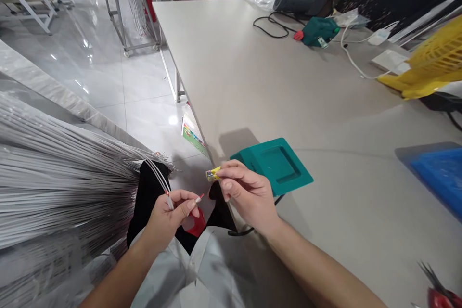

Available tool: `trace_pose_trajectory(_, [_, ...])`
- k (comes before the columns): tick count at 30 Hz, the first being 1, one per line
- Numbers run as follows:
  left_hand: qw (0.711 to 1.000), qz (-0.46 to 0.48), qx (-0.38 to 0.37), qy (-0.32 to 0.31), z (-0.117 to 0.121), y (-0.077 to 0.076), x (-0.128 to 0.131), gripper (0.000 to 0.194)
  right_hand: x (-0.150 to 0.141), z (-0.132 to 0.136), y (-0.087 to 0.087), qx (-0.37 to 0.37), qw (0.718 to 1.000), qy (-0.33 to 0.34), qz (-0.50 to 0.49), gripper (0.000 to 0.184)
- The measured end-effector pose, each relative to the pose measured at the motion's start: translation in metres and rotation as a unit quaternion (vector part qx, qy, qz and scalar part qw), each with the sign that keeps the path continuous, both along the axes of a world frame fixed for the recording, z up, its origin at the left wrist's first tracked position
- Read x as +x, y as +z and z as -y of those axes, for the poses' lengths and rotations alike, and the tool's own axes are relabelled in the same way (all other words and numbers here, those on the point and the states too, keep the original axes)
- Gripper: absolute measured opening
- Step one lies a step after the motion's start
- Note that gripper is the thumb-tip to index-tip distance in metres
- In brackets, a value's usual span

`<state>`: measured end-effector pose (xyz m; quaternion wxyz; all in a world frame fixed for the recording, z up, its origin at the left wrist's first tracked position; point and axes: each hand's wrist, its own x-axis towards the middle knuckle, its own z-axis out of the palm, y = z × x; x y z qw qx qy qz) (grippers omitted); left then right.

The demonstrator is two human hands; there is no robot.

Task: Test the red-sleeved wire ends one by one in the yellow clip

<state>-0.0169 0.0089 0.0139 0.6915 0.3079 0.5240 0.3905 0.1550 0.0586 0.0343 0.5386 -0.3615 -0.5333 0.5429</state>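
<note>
My left hand (169, 219) is closed around a few thin white cables (159, 175). One cable end with a red tip (199, 198) sticks out between its thumb and fingers, pointing right. My right hand (252, 195) pinches a small yellow piece with a clear, shiny end (212, 173), whose exact kind I cannot make out. That piece is a short way above and right of the red tip, apart from it. Behind my right hand, a teal green plastic device with a recessed square top (285, 161) lies on the table edge, partly covered by the hand.
A thick bundle of white cables (65, 168) hangs at the left. On the grey table (234, 62) are a teal machine (319, 32), a yellow fan (433, 60), a blue tray (442, 173) and red-handled scissors (442, 296). A printed box (193, 132) shows below the table's left edge.
</note>
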Motion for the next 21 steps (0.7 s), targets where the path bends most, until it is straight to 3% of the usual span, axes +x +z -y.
trace_pose_trajectory(4, [0.992,-0.095,0.028,0.083,-0.004,0.000,0.000,0.030,0.006,-0.001,0.009,0.079,0.994,-0.009,0.072,0.019])
trace_pose_trajectory(7, [0.978,-0.144,0.087,0.122,-0.007,0.001,0.002,0.035,0.000,0.003,0.013,0.139,0.978,0.034,0.151,0.019])
trace_pose_trajectory(12, [0.981,-0.116,0.154,0.027,-0.004,0.000,0.016,0.034,-0.018,0.014,0.007,0.182,0.949,0.094,0.239,0.016])
trace_pose_trajectory(17, [0.983,-0.077,0.160,-0.054,-0.004,0.005,0.022,0.040,-0.019,0.015,-0.001,0.142,0.959,0.054,0.240,0.012])
trace_pose_trajectory(21, [0.984,-0.064,0.142,-0.088,-0.007,0.011,0.011,0.026,-0.014,0.011,-0.002,0.103,0.962,0.028,0.251,0.014])
